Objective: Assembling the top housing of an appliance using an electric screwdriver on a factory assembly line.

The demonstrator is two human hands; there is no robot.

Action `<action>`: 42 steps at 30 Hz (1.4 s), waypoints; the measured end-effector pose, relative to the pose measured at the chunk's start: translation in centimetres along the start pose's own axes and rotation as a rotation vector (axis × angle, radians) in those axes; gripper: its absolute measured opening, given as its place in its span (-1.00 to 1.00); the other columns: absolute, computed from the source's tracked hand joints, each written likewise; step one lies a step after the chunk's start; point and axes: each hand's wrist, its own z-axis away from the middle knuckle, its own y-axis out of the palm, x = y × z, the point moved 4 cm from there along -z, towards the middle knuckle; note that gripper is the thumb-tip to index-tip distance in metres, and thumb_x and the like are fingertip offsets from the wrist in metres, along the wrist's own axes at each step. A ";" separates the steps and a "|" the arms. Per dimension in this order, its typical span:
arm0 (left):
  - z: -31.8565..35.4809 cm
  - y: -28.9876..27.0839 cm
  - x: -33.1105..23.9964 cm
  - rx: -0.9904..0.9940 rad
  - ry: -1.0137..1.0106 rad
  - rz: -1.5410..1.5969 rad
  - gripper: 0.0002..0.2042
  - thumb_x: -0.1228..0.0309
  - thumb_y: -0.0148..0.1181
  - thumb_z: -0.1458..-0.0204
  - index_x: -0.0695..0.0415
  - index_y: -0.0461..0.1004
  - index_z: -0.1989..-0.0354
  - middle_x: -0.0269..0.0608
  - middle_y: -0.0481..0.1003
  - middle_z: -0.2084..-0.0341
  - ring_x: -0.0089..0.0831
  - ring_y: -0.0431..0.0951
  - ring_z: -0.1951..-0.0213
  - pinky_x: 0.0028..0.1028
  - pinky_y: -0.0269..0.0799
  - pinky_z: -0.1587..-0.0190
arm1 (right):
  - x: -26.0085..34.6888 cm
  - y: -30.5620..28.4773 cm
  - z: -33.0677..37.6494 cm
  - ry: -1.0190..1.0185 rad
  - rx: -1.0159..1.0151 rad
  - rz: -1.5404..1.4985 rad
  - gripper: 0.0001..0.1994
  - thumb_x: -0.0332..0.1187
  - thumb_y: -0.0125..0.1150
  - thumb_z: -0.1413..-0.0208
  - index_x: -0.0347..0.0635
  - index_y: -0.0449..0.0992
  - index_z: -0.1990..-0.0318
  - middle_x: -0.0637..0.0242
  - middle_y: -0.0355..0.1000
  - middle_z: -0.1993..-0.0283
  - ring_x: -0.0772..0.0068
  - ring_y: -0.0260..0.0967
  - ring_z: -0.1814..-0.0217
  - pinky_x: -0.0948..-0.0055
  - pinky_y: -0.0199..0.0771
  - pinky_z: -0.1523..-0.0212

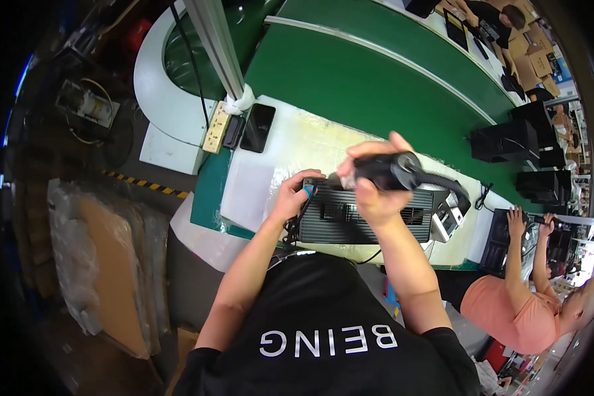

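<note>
A black ribbed case (369, 233) with slotted vents lies on the covered bench in front of me. My left hand (290, 197) grips its far left corner, fingers curled over the edge, with a blue band on one finger. Above the case, my right hand (379, 201) is wrapped round a black electric screwdriver (386, 170), blurred by motion. Its thick dark cord bends away to the right. The tool's tip points left toward the case's far left corner; I cannot tell whether it touches. A white and black box-shaped part (447, 221) stands against the case's right end.
A phone (258, 129) and a power strip (216, 129) lie at the bench's far left, by a metal post (216, 46). Beyond runs a green conveyor belt (376, 82) carrying black boxes (505, 142). A co-worker in a pink shirt (508, 313) works at the right.
</note>
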 end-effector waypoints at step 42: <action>2.0 1.4 -2.9 0.022 -0.050 -0.230 -0.39 0.48 0.40 0.20 0.16 0.29 -0.10 -0.24 0.39 0.09 -0.45 0.39 0.04 -0.47 0.32 -0.04 | 12.5 -5.1 3.6 -0.271 -0.272 0.295 -0.38 -0.02 0.08 -0.17 -0.12 0.05 -0.25 0.08 0.34 0.20 0.28 0.37 0.58 0.32 0.51 0.60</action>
